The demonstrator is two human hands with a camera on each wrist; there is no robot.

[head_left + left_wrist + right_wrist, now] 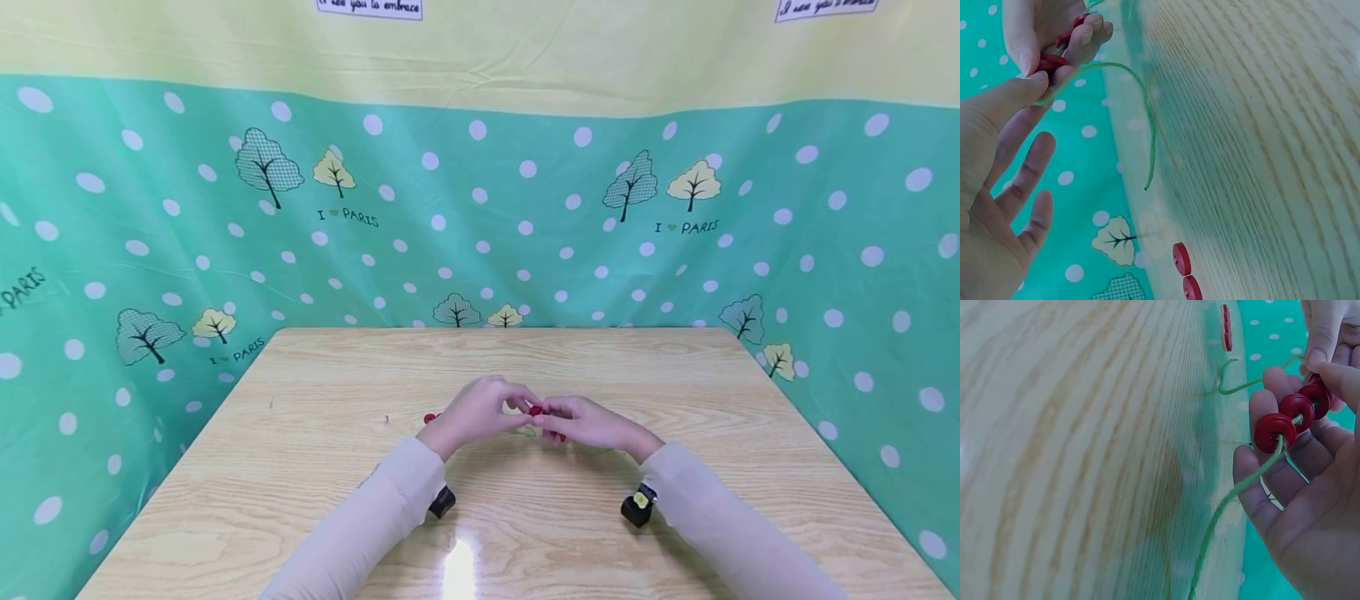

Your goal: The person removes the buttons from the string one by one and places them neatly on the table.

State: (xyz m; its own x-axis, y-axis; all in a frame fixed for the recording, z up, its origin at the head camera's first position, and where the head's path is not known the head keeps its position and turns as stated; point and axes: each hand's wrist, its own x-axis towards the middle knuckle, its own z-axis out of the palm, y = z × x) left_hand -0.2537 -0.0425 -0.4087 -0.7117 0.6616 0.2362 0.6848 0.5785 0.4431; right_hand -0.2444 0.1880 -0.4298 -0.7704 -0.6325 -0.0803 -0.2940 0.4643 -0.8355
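Above the table's middle, my left hand [483,410] and right hand [588,422] meet fingertip to fingertip. Several red buttons [1274,432] are strung on a green yarn [1213,525] and lie along the curled fingers of my right hand [1322,487], whose thumb presses the button nearest the left hand. Left thumb and forefinger pinch the yarn close beside that red button [1052,63]; the left hand's [988,181] other fingers are spread. One yarn end [1149,131] droops free past the left fingertips, while the other hangs below the right hand. The pinch point is partly hidden by fingers.
Loose red buttons [1182,258] lie in a row on the wooden table [300,500], left of the hands, partly behind the left wrist in the head view. Black wrist devices [637,506] hang under both sleeves. A green dotted curtain [480,217] stands behind the table and along its sides.
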